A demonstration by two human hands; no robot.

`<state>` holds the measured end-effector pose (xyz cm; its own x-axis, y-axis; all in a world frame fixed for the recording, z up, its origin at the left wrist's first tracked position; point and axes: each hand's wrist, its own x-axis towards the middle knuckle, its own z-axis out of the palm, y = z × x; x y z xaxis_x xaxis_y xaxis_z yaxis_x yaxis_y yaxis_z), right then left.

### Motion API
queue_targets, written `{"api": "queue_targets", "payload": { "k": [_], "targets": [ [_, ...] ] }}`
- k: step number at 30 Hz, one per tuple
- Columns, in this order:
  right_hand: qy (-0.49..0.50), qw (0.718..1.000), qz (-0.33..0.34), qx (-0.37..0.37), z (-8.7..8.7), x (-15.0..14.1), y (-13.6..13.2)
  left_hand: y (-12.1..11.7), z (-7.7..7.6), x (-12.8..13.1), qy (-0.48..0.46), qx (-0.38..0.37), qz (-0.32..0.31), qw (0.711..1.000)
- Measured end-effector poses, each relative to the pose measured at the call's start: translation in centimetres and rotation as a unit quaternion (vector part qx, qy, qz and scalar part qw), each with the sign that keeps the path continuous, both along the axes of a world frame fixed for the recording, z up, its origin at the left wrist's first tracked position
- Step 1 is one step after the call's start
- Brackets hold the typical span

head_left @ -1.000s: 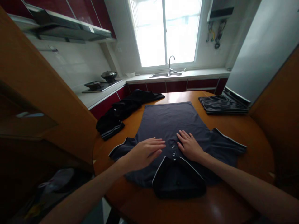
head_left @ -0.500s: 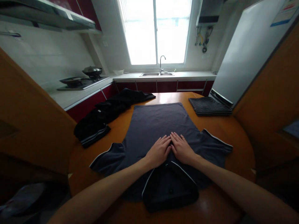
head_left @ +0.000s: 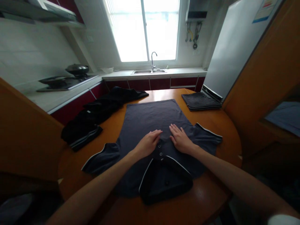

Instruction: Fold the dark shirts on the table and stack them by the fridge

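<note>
Polo shirt (head_left: 150, 115): spread flat on surface (head_left: 217, 121), sleeves (head_left: 206, 136) out, unfolded; left hand (head_left: 146, 145) fingers together, right hand (head_left: 181, 141) fingers slightly apart, neither gripping

window (head_left: 161, 37): two panes glowed white with daylight | walls (head_left: 93, 50): rose pale and dim around it | counter (head_left: 126, 74): white, ran beneath with a sink (head_left: 142, 72) | cabinets (head_left: 138, 83): dark red, stood below | range hood (head_left: 44, 12): hung upper left | tall silvery appliance (head_left: 234, 43): stood right | wooden panels (head_left: 25, 131): flanked both sides | wooden table (head_left: 220, 122): gleamed at its far edge
</note>
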<state>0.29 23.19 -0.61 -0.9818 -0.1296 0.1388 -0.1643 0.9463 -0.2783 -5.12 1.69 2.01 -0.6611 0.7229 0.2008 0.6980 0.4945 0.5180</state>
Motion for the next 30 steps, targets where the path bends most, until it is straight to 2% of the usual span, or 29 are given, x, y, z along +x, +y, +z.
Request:
{"api": "queue_targets", "payload": {
  "k": [2, 4, 9, 12, 18, 23, 26, 28, 30],
  "targets": [
    [0.007, 1.000, -0.010, -0.008, 0.3, 0.0, 0.1, -0.8, 1.1, 0.1, 0.023, 0.009, 0.003, 1.000],
    [0.003, 1.000, -0.010, -0.013, 0.2, 0.0, 0.1, -1.4, 1.5, 0.6, 0.047, -0.017, -0.006, 0.999],
    [-0.029, 0.999, 0.026, 0.010, -0.7, 0.2, -0.4, -2.2, -0.6, 2.4, 0.043, -0.179, -0.084, 0.979],
    [-0.034, 0.999, 0.032, 0.020, -1.0, 0.3, -0.5, -2.1, -1.4, 2.8, 0.050, -0.223, -0.090, 0.969],
    [-0.033, 0.999, 0.035, 0.019, -0.8, 0.2, -0.2, -1.3, -1.6, 3.2, 0.081, -0.191, -0.103, 0.973],
    [-0.031, 0.999, 0.038, 0.017, -0.8, 0.3, -0.3, -1.2, -1.8, 3.0, 0.075, -0.195, -0.113, 0.971],
    [-0.018, 0.999, 0.038, -0.007, -0.4, 0.2, 0.1, -1.0, -1.6, 2.8, 0.060, -0.174, -0.097, 0.978],
    [0.004, 0.999, -0.003, -0.049, 0.3, -0.3, 1.1, -0.8, -1.7, 2.7, 0.057, -0.143, -0.068, 0.986],
    [0.045, 0.991, -0.072, -0.100, 1.2, -0.9, 3.1, -0.6, -1.9, 2.6, 0.060, -0.124, -0.048, 0.989]
  ]
}}
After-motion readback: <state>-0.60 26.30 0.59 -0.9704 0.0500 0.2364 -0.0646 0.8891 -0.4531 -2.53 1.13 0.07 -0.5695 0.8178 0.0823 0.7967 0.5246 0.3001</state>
